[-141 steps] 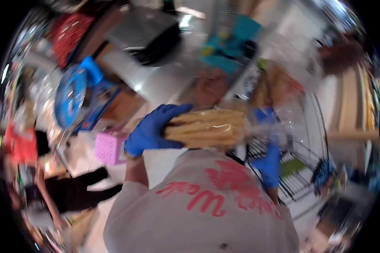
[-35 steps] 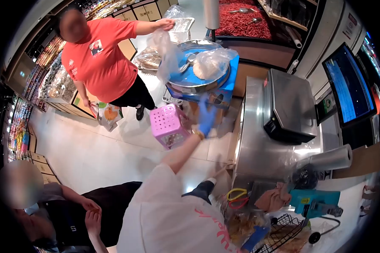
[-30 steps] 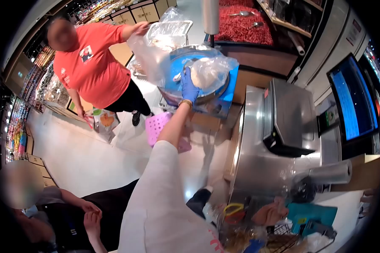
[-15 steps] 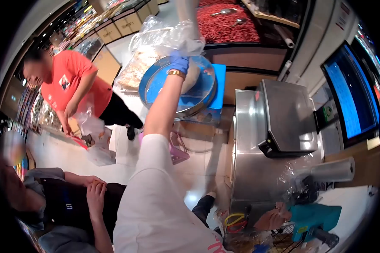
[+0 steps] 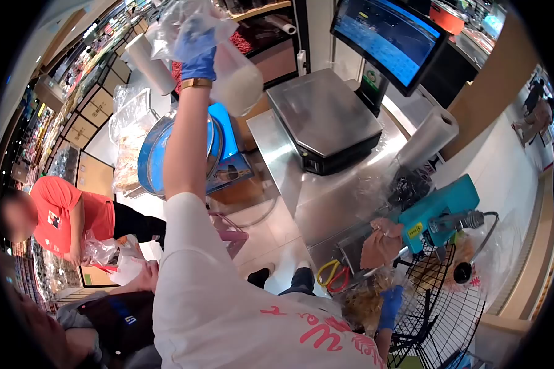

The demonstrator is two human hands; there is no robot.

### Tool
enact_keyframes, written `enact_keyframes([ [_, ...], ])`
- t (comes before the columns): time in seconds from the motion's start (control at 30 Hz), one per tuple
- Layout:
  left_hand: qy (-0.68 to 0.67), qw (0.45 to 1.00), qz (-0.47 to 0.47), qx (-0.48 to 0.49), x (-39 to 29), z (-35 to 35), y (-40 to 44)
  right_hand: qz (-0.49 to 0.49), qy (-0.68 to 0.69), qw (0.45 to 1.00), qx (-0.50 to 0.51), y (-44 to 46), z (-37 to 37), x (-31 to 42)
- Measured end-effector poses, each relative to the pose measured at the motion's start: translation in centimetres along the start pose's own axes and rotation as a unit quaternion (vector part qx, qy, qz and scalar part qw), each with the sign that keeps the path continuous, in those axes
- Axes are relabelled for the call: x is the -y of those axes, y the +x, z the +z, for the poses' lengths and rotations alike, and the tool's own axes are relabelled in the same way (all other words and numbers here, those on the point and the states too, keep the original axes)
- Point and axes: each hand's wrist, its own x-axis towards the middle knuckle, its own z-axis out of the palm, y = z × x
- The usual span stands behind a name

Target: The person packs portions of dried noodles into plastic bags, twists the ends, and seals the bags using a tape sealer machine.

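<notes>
My left hand (image 5: 197, 52), in a blue glove, is raised at the upper left, closed on the gathered top of a clear plastic bag (image 5: 239, 86). A round pale thing hangs inside the bag. Below it stands a round metal pan (image 5: 151, 157) with a blue inside, partly hidden by my forearm. Low on the right, my right hand (image 5: 391, 305), also gloved in blue, is closed against a clear bag of brownish-yellow food (image 5: 363, 304), beside a black wire basket (image 5: 465, 320).
A metal scale (image 5: 323, 114) sits on a steel counter (image 5: 283, 154) below a screen (image 5: 391, 37). Nearby are a plastic roll (image 5: 434, 132), a teal device (image 5: 440, 212), a cloth (image 5: 381, 243) and scissors (image 5: 332, 277). Two people stand at left, one in a red shirt (image 5: 55, 212).
My left hand has lifted the bag with the pale thing up off the pan. The view has turned toward the counter, and more of the basket and my right hand shows.
</notes>
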Motion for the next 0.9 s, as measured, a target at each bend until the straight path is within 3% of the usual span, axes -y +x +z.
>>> enact_keyframes([
  [0.03,0.239,0.965,0.099,-0.046,-1.0,3.1,-0.1,0.0,0.002,1.0,-0.005,0.0,-0.3,-0.4],
  [0.07,-0.158,0.98,-0.074,-0.093,-3.0,6.0,-0.4,-0.013,-0.015,1.0,0.004,0.0,-0.4,-0.8],
  [0.1,-0.524,0.81,-0.236,-0.12,-4.3,8.3,-0.6,-0.026,-0.032,0.999,0.013,0.0,-0.5,-1.2],
  [0.2,-0.645,0.739,-0.192,0.035,0.2,13.6,-3.9,-0.003,0.082,0.996,0.026,0.1,-0.4,-1.6],
  [0.23,-0.465,0.869,-0.166,0.023,1.0,16.0,-5.7,-0.004,0.084,0.996,0.023,0.0,-0.3,-1.7],
  [0.27,-0.263,0.956,-0.131,0.008,1.4,18.3,-7.3,-0.036,0.018,0.999,-0.011,-0.1,-0.2,-1.7],
  [0.33,-0.177,0.968,-0.176,-0.016,2.2,20.8,-9.6,-0.072,-0.044,0.995,-0.05,0.1,0.0,-1.0],
  [0.43,-0.173,0.953,-0.246,0.026,1.3,23.2,-11.9,-0.073,-0.043,0.996,-0.003,0.1,-0.8,1.4],
  [0.47,0.065,0.99,-0.113,0.047,-1.3,23.8,-12.7,-0.098,-0.082,0.992,-0.005,0.1,-1.1,1.9],
  [0.5,0.302,0.951,0.028,0.061,-3.4,24.2,-13.6,-0.123,-0.121,0.985,-0.004,0.3,-1.2,2.2],
  [0.53,0.301,0.951,0.032,0.059,-4.1,24.8,-14.3,-0.126,-0.119,0.985,-0.007,0.5,-1.2,2.1],
  [0.57,-0.107,0.973,-0.198,-0.045,-4.3,25.5,-15.2,-0.124,-0.076,0.989,-0.004,0.7,-1.1,1.8],
  [0.6,-0.491,0.771,-0.383,-0.134,-5.5,26.1,-15.7,-0.122,-0.033,0.992,-0.001,1.0,-1.1,1.6],
  [0.63,-0.491,0.772,-0.381,-0.133,-7.0,26.3,-16.7,-0.124,-0.031,0.992,-0.001,1.4,-1.5,1.1],
  [0.7,-0.155,0.882,-0.429,-0.116,-13.5,26.4,-18.2,-0.084,0.102,0.991,0.019,2.7,-3.2,0.0],
  [0.77,-0.24,0.819,-0.486,-0.191,-19.3,27.0,-20.6,-0.112,0.101,0.988,-0.025,3.2,-5.0,2.7],
  [0.83,-0.179,0.877,-0.391,-0.213,-24.4,28.7,-26.0,-0.138,0.101,0.983,-0.069,3.7,-6.9,7.2],
  [0.87,-0.201,0.866,-0.405,-0.211,-29.1,29.7,-27.7,-0.142,0.093,0.982,-0.08,3.8,-7.7,10.0],
  [0.9,-0.314,0.827,-0.426,-0.19,-33.5,30.3,-29.5,-0.147,0.086,0.981,-0.09,3.8,-8.5,12.7],
])
